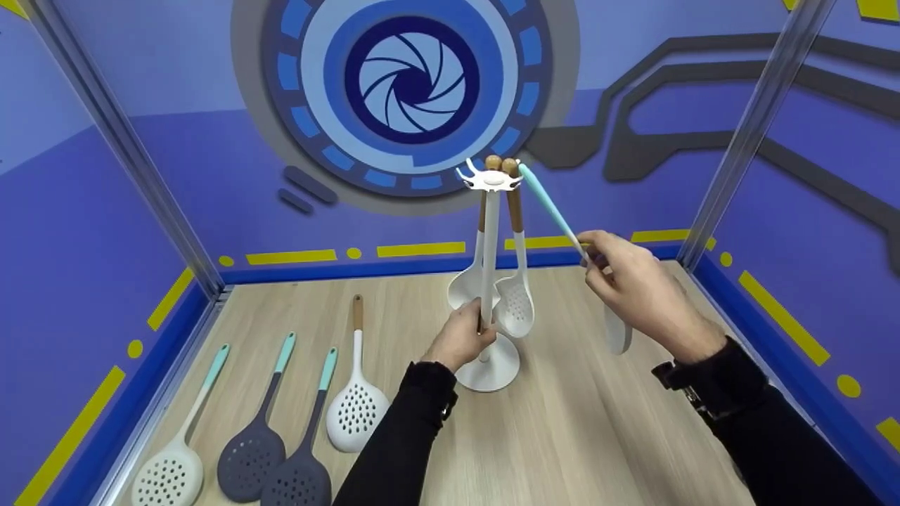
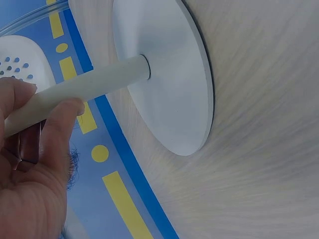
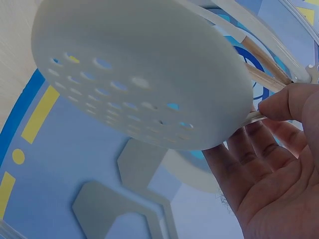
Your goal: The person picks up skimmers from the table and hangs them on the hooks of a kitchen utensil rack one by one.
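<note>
My left hand [image 1: 460,336] grips the pole of a white utensil stand [image 1: 491,246] low down, just above its round base, also seen in the left wrist view [image 2: 169,99]. Two white utensils with wooden handles hang from the stand's top hooks: a ladle [image 1: 462,287] and a slotted spoon [image 1: 517,309]. My right hand [image 1: 636,288] pinches the white shaft of a skimmer with a mint handle [image 1: 548,204]. The handle tip is beside the hooks; whether it touches them I cannot tell. The skimmer's perforated head [image 3: 144,64] fills much of the right wrist view.
Left on the wooden table [image 1: 562,436] lie a white skimmer with a mint handle [image 1: 169,474], two dark grey ones with mint handles [image 1: 251,457] [image 1: 299,481], and a white one with a wooden handle [image 1: 357,414]. Blue-purple printed panels [image 1: 176,183] enclose the table.
</note>
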Motion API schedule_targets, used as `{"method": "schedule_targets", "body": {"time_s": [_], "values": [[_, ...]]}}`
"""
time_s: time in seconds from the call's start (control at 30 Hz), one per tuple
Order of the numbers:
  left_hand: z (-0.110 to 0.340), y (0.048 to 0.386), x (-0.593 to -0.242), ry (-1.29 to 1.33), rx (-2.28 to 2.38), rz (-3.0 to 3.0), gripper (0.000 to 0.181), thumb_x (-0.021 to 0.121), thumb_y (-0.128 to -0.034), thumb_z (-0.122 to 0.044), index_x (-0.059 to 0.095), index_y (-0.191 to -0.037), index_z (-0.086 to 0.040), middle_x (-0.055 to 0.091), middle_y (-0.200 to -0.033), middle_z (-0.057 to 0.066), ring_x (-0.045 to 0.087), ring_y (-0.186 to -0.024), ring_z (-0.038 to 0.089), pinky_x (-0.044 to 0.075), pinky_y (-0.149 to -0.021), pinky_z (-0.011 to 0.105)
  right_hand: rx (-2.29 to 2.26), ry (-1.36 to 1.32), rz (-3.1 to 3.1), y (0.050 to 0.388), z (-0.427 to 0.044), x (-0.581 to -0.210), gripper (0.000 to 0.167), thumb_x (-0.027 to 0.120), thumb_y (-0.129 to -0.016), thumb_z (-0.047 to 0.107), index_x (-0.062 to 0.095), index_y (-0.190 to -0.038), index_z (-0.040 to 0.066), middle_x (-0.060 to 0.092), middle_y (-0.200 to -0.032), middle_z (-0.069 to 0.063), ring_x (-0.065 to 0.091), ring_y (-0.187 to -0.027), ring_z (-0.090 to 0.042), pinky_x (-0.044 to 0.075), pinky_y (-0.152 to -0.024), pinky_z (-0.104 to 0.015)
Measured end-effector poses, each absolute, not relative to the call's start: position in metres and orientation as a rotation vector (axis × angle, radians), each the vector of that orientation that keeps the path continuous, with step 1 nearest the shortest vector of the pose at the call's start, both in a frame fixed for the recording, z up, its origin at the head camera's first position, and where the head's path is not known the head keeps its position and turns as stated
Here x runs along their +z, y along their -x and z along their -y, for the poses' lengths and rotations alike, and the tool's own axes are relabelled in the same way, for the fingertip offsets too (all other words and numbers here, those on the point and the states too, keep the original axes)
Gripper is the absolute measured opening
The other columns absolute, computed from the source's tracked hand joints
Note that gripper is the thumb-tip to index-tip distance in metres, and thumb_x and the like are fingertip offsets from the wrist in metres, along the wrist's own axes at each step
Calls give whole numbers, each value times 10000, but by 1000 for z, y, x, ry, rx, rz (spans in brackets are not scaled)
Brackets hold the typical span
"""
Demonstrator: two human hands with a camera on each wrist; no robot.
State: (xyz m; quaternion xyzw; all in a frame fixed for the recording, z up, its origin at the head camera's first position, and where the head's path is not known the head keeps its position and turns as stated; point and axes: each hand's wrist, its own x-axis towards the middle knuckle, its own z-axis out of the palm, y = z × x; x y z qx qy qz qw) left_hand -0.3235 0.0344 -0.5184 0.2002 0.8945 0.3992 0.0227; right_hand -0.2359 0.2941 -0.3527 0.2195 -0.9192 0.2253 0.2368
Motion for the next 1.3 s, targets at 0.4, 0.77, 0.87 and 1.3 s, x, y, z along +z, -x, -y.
{"method": "schedule_targets", "body": {"time_s": [0.4, 0.77, 0.87, 1.3], "values": [[-35, 323, -519, -598, 1211, -2787, 294, 711, -911, -113, 580, -1175, -106, 578, -978, 17, 587, -864, 172, 537, -759, 335, 621, -600, 2521, 238, -293, -357, 372, 589, -961, 45, 591, -1318, 151, 675, -1053, -45, 681, -912, -163, 568, -687, -347], [-34, 323, -520, -564, 1203, -2775, 265, 704, -923, -133, 571, -1151, -123, 578, -962, 15, 595, -850, 166, 538, -730, 323, 617, -595, 2544, 240, -289, -360, 382, 576, -952, 54, 595, -1309, 185, 669, -1030, -27, 662, -896, -136, 550, -664, -330], [-34, 323, -520, -565, 1202, -2776, 266, 706, -923, -135, 569, -1150, -124, 577, -959, 14, 596, -848, 165, 540, -727, 321, 634, -618, 2540, 240, -288, -362, 380, 569, -959, 44, 587, -1315, 174, 667, -1020, -38, 670, -889, -145, 557, -663, -331], [-33, 324, -519, -626, 1210, -2785, 255, 697, -933, -144, 577, -1158, -132, 592, -976, 2, 590, -857, 162, 532, -763, 330, 741, -642, 2571, 244, -284, -375, 368, 564, -1002, 67, 532, -1362, 132, 627, -1023, -46, 685, -905, -183, 586, -725, -349]]}}
